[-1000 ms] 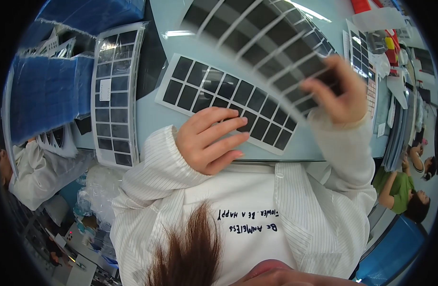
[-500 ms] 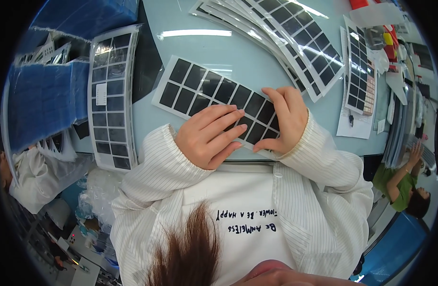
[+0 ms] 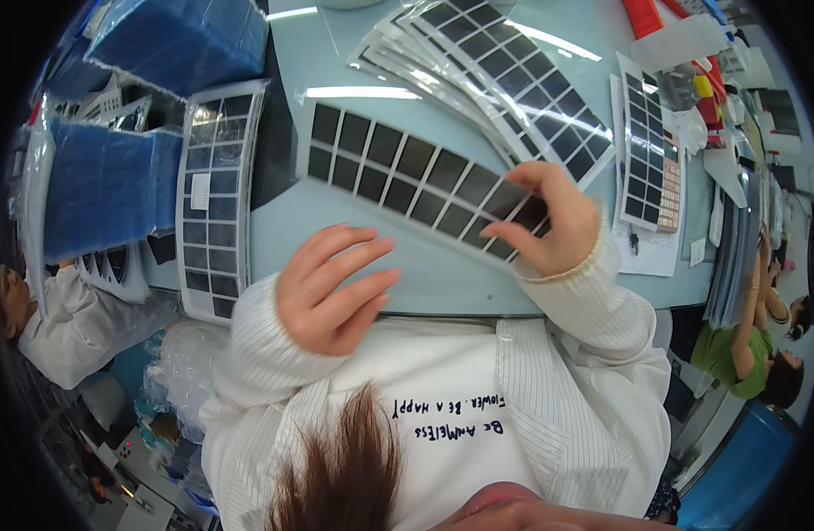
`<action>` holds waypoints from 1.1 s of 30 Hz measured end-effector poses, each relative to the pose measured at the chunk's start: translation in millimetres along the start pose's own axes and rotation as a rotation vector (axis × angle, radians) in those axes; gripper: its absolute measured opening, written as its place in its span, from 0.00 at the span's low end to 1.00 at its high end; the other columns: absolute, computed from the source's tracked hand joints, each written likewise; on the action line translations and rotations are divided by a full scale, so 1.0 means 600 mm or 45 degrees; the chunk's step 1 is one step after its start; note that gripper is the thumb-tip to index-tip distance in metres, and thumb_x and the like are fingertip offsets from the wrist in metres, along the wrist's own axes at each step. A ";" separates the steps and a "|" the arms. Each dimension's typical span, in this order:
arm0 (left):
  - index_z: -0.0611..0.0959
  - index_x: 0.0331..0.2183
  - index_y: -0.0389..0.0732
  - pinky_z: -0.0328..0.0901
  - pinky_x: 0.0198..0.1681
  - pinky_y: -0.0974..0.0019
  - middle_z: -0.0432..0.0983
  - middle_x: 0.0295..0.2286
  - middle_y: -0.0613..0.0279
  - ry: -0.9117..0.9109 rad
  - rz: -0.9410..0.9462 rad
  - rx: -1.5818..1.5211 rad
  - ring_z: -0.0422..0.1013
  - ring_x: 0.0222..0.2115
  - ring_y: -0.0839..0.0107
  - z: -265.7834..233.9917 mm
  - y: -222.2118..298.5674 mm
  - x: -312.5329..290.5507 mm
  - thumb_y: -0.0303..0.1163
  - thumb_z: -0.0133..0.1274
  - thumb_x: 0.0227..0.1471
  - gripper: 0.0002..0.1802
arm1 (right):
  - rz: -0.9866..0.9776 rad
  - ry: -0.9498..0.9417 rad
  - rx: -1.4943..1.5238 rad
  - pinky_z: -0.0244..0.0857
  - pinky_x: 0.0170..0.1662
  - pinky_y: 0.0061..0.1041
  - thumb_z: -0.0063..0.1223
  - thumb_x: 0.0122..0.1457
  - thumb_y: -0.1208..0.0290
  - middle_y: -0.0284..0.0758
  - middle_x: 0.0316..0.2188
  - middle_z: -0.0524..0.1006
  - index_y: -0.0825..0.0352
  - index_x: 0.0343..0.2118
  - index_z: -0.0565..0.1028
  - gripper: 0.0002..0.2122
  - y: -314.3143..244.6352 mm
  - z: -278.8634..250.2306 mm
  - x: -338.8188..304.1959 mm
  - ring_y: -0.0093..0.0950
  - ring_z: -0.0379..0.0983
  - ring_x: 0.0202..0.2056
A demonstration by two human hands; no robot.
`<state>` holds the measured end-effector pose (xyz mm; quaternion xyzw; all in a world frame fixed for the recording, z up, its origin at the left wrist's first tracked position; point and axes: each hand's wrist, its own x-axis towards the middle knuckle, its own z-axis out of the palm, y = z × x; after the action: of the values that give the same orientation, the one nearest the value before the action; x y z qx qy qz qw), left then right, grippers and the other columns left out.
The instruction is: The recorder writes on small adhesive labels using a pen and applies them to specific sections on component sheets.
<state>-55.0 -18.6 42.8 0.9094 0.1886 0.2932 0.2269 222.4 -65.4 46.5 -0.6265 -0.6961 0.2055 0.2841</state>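
While the right hand (image 3: 562, 226) pinches one end of a dark-panelled sheet (image 3: 407, 173) between thumb and fingers, the left hand (image 3: 327, 292) sits just off it — fingers loosely spread, holding nothing. Sheet runs slantwise over the desk (image 3: 336, 239), nearest the person. Left side: clear plastic bag (image 3: 245, 177) holds similar panels — white label (image 3: 200, 192) on front.

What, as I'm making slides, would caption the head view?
Right hand pinches a strip of dark rectangles, left hand open nearby.
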 end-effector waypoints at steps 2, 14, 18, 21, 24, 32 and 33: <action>0.81 0.35 0.36 0.65 0.46 0.54 0.75 0.40 0.50 -0.103 -0.096 0.039 0.70 0.43 0.51 -0.054 0.018 0.011 0.22 0.58 0.36 0.17 | -0.085 0.339 -0.027 0.69 0.34 0.20 0.73 0.36 0.72 0.36 0.31 0.76 0.69 0.40 0.71 0.26 0.017 -0.022 0.011 0.25 0.75 0.30; 0.75 0.50 0.45 0.56 0.57 0.56 0.67 0.51 0.51 -0.331 -0.366 0.325 0.60 0.55 0.54 -0.056 -0.186 0.237 0.43 0.55 0.51 0.25 | 0.126 0.613 -0.344 0.66 0.42 0.29 0.70 0.40 0.57 0.43 0.46 0.70 0.72 0.49 0.68 0.35 0.125 -0.055 -0.007 0.34 0.69 0.43; 0.71 0.53 0.47 0.52 0.59 0.55 0.59 0.56 0.50 -0.214 -0.218 0.394 0.56 0.57 0.51 0.033 -0.299 0.306 0.50 0.49 0.54 0.28 | 0.324 0.505 -0.228 0.66 0.40 0.26 0.68 0.43 0.59 0.43 0.47 0.68 0.74 0.53 0.62 0.38 0.137 -0.029 -0.079 0.32 0.70 0.41; 0.70 0.55 0.49 0.51 0.60 0.56 0.55 0.58 0.49 -0.229 -0.182 0.344 0.54 0.57 0.48 0.079 -0.318 0.310 0.51 0.48 0.54 0.30 | 0.388 0.509 0.097 0.66 0.41 0.26 0.66 0.46 0.61 0.45 0.49 0.67 0.75 0.57 0.57 0.39 0.142 0.010 -0.095 0.32 0.70 0.42; 0.69 0.56 0.49 0.52 0.59 0.57 0.53 0.59 0.46 -0.307 -0.286 0.313 0.55 0.57 0.48 0.075 -0.295 0.302 0.51 0.48 0.54 0.30 | 0.393 0.569 0.508 0.66 0.46 0.27 0.61 0.52 0.64 0.50 0.53 0.64 0.77 0.60 0.51 0.39 0.137 0.032 -0.085 0.34 0.67 0.48; 0.70 0.52 0.35 0.62 0.50 0.58 0.70 0.47 0.44 -0.154 -1.076 -0.242 0.68 0.48 0.55 0.041 -0.354 0.304 0.55 0.54 0.49 0.39 | 0.550 0.442 0.862 0.55 0.57 0.33 0.59 0.54 0.65 0.50 0.57 0.58 0.79 0.61 0.43 0.42 0.122 -0.004 -0.062 0.37 0.57 0.58; 0.70 0.52 0.35 0.62 0.50 0.58 0.70 0.47 0.44 -0.147 -1.076 -0.233 0.68 0.48 0.55 0.042 -0.375 0.312 0.55 0.54 0.49 0.39 | 0.605 0.487 0.971 0.51 0.59 0.34 0.58 0.54 0.66 0.49 0.58 0.57 0.79 0.61 0.42 0.42 0.124 -0.004 -0.059 0.37 0.54 0.60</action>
<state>55.2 248.7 -9.4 0.7433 0.5044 0.1386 0.4170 281.7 -90.8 -4.4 -0.6458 -0.3443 0.3861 0.5615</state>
